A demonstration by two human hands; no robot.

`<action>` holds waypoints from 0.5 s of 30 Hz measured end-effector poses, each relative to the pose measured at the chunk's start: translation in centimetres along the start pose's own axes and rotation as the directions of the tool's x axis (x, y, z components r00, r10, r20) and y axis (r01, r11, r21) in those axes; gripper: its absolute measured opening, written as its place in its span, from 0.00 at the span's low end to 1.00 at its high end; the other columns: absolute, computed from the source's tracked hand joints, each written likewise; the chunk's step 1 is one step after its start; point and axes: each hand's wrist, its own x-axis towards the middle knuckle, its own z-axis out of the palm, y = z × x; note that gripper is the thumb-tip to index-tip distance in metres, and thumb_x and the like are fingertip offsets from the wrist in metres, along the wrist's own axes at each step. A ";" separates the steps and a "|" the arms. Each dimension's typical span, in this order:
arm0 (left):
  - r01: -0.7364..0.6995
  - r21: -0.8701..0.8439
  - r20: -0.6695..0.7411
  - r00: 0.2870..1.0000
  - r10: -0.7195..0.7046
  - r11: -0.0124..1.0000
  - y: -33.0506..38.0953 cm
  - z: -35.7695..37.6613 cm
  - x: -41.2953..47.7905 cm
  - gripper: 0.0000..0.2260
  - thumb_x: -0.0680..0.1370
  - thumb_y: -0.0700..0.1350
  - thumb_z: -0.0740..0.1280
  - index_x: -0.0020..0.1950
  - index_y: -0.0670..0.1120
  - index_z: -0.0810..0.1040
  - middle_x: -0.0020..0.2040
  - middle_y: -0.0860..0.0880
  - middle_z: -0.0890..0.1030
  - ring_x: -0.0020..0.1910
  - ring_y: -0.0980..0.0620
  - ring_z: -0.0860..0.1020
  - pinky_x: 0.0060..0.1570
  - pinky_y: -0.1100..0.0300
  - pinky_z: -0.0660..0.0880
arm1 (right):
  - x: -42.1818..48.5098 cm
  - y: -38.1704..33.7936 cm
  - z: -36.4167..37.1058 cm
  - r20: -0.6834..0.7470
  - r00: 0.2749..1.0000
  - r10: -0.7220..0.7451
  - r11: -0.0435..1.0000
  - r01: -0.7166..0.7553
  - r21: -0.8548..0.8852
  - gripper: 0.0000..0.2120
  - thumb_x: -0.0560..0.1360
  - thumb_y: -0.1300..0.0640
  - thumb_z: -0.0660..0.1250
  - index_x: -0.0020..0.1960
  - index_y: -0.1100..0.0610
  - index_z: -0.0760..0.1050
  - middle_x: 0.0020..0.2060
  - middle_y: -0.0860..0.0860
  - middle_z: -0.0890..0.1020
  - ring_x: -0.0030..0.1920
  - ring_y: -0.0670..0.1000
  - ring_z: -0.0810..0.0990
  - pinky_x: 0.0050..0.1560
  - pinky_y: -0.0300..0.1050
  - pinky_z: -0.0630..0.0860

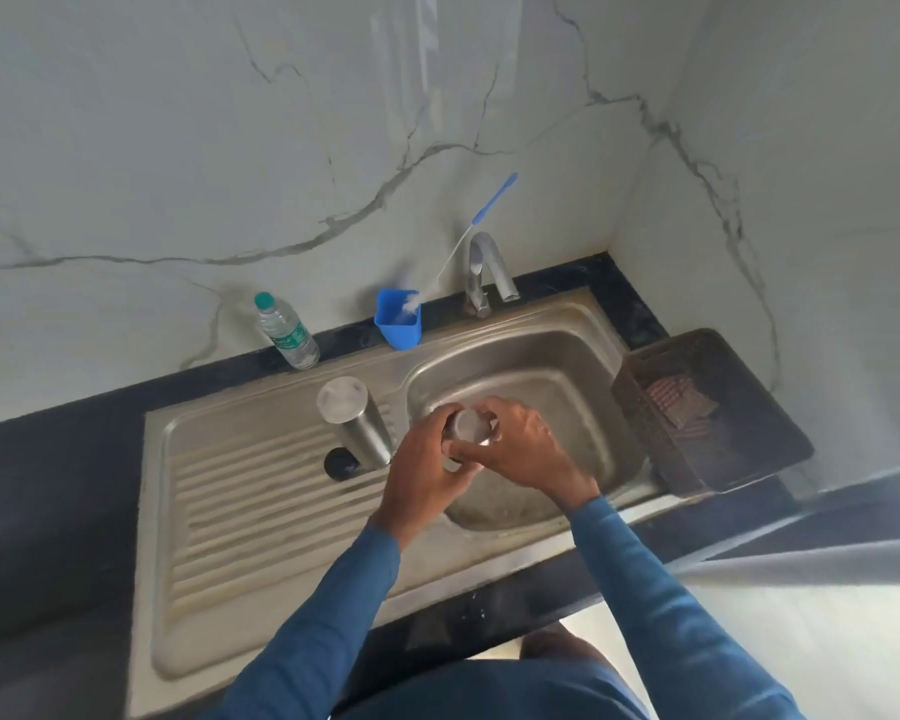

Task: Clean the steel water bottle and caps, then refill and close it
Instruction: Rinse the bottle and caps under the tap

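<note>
Sleeves (333, 615) of blue cloth ran from the near edge to our two hands, which met over the sink (567, 366) basin. Our left hand (424, 462) curled its fingers round a steel cap (470, 427), and our right hand (526, 449) gripped the same cap from the other side. The cap's round end faced up toward us, though blur hid whether that end was open.

Just left of the hands, on the ribbed drainboard (240, 485), the steel bottle (372, 436) stood upright. Its long axis was vertical and its top, closed by a pale lid (341, 400), pointed up. A small black cap (341, 462) lay by its foot.

Farther back, on the dark counter (48, 485) along the marble wall (281, 122), a blue cup (398, 327) held a brush (493, 199) that leaned up to the right. A clear plastic bottle (287, 330) stood to its left and the tap (475, 278) to its right. A brown basket (697, 407) sat right of the sink.
</note>
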 end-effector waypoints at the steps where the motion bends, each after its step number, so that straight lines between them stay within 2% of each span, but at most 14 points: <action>1: 0.024 0.001 0.020 1.000 -0.024 1.000 -0.8 -0.8 -0.9 0.29 0.72 0.56 0.78 0.70 0.54 0.74 0.55 0.57 0.82 0.53 0.56 0.81 0.54 0.52 0.80 | -0.4 -0.7 0.7 0.036 0.998 0.045 0.998 -0.047 0.043 0.24 0.69 0.34 0.78 0.55 0.48 0.79 0.46 0.42 0.82 0.45 0.42 0.80 0.45 0.38 0.75; 3: 0.080 0.022 0.028 0.996 -0.080 0.997 -2.3 -2.1 -2.6 0.27 0.69 0.58 0.77 0.66 0.54 0.76 0.53 0.58 0.84 0.52 0.57 0.82 0.51 0.51 0.81 | -0.9 -1.2 2.5 0.119 0.983 0.136 0.974 -0.155 0.168 0.23 0.72 0.35 0.76 0.55 0.52 0.82 0.46 0.44 0.84 0.45 0.41 0.82 0.46 0.40 0.79; 5: 0.118 0.042 0.027 0.993 -0.119 0.992 -4.0 -3.3 -4.6 0.25 0.67 0.59 0.78 0.61 0.55 0.79 0.51 0.59 0.84 0.50 0.59 0.82 0.48 0.52 0.81 | -1.4 -2.0 4.8 0.149 0.968 0.200 0.931 -0.235 0.279 0.27 0.73 0.33 0.72 0.50 0.58 0.84 0.41 0.53 0.86 0.42 0.48 0.85 0.47 0.56 0.85; 7: 0.130 0.046 0.024 0.991 -0.131 0.991 -5.6 -4.5 -6.4 0.24 0.66 0.57 0.79 0.59 0.53 0.81 0.52 0.59 0.83 0.50 0.59 0.80 0.48 0.54 0.81 | -1.7 -2.6 7.5 0.118 0.950 0.288 0.898 -0.310 0.312 0.28 0.71 0.33 0.70 0.46 0.60 0.84 0.37 0.56 0.84 0.37 0.51 0.83 0.47 0.63 0.84; 10: 0.207 0.005 0.014 0.978 -0.207 0.978 -8.1 -6.2 -8.3 0.21 0.65 0.51 0.82 0.56 0.52 0.82 0.48 0.62 0.82 0.48 0.62 0.80 0.48 0.56 0.81 | -1.9 -3.8 10.7 0.121 0.912 0.392 0.858 -0.410 0.310 0.12 0.75 0.48 0.74 0.43 0.58 0.85 0.33 0.51 0.83 0.34 0.47 0.83 0.48 0.58 0.86; 11: 0.252 0.004 0.008 0.968 -0.252 0.968 -9.2 -6.6 -8.9 0.21 0.65 0.49 0.81 0.55 0.53 0.81 0.47 0.64 0.81 0.47 0.62 0.80 0.47 0.55 0.81 | -1.9 -4.1 11.6 0.130 0.906 0.403 0.851 -0.423 0.310 0.10 0.76 0.51 0.73 0.44 0.58 0.86 0.33 0.51 0.83 0.34 0.48 0.84 0.48 0.57 0.86; 13: 0.330 0.018 -0.019 0.944 -0.329 0.944 -11.0 -7.5 -9.6 0.20 0.66 0.49 0.80 0.55 0.54 0.80 0.46 0.62 0.80 0.47 0.59 0.80 0.48 0.54 0.81 | -2.0 -4.6 12.7 0.154 0.897 0.415 0.841 -0.443 0.311 0.08 0.76 0.53 0.73 0.45 0.56 0.87 0.35 0.51 0.85 0.38 0.51 0.87 0.48 0.54 0.87; 15: 0.415 0.033 -0.055 0.909 -0.413 0.909 -12.8 -8.2 -9.9 0.21 0.67 0.47 0.80 0.59 0.52 0.80 0.50 0.56 0.81 0.50 0.53 0.81 0.49 0.56 0.79 | -2.0 -5.2 13.2 0.158 0.889 0.430 0.833 -0.458 0.312 0.06 0.76 0.54 0.73 0.45 0.53 0.87 0.34 0.47 0.85 0.39 0.51 0.87 0.46 0.49 0.87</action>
